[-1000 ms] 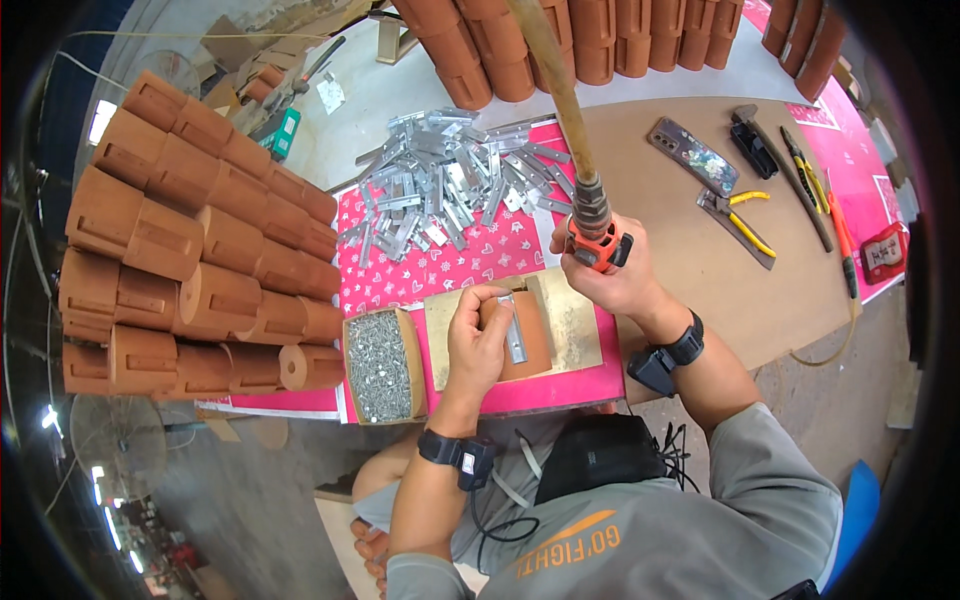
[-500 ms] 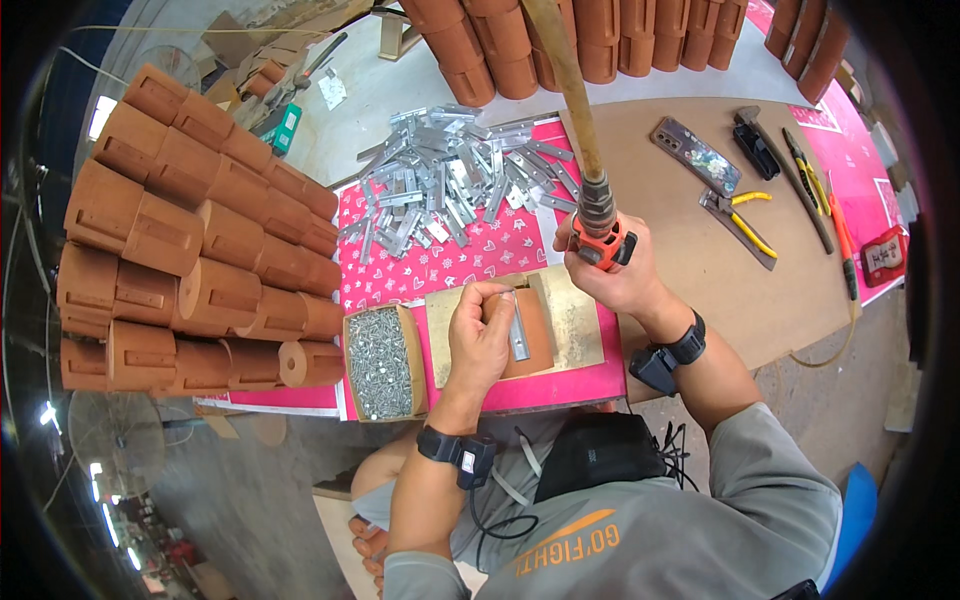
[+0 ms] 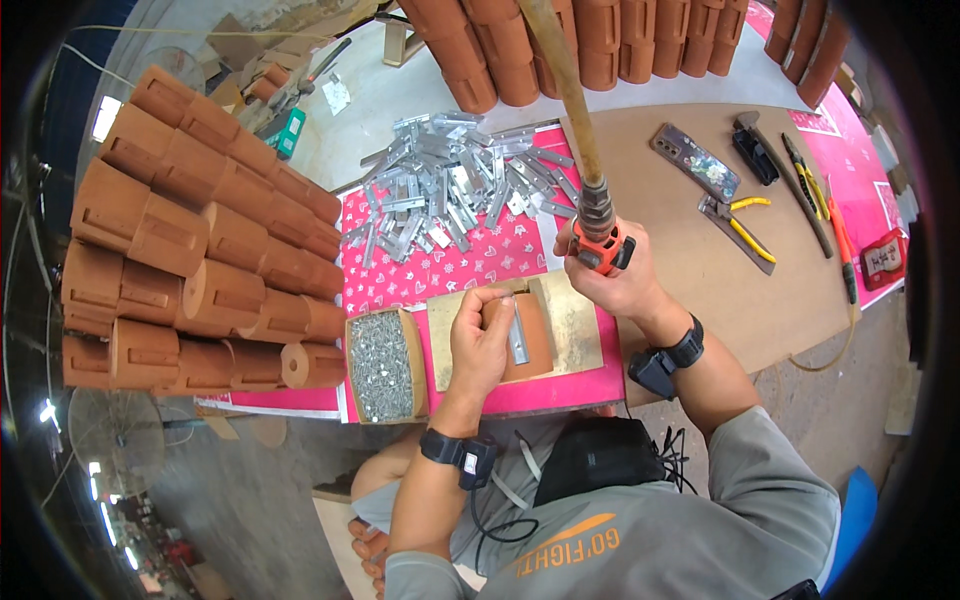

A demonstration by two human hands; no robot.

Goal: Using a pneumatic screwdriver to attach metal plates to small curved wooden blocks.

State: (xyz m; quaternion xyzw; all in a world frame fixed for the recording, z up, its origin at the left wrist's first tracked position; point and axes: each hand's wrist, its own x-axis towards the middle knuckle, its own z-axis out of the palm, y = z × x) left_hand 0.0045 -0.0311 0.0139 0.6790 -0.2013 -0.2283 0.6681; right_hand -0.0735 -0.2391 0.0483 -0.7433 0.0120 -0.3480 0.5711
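Note:
My left hand (image 3: 481, 338) grips a brown wooden block (image 3: 528, 340) lying on a pale board (image 3: 580, 330); a small metal plate (image 3: 518, 340) rests on the block's top. My right hand (image 3: 617, 272) is closed around an orange and grey tool (image 3: 601, 245) held upright over the board's right end, with a long tan hose (image 3: 562, 75) rising from it toward the top of the view. A black watch sits on each wrist.
A box of small nails (image 3: 380, 365) stands left of the board. Several loose metal plates (image 3: 455, 190) lie heaped on the pink sheet (image 3: 420, 275). Brown wooden blocks (image 3: 190, 250) are stacked at left and top. Pliers (image 3: 742, 232) and other hand tools lie at right.
My right hand has lifted the orange tool slightly up and away from the block. My left hand stays on the block.

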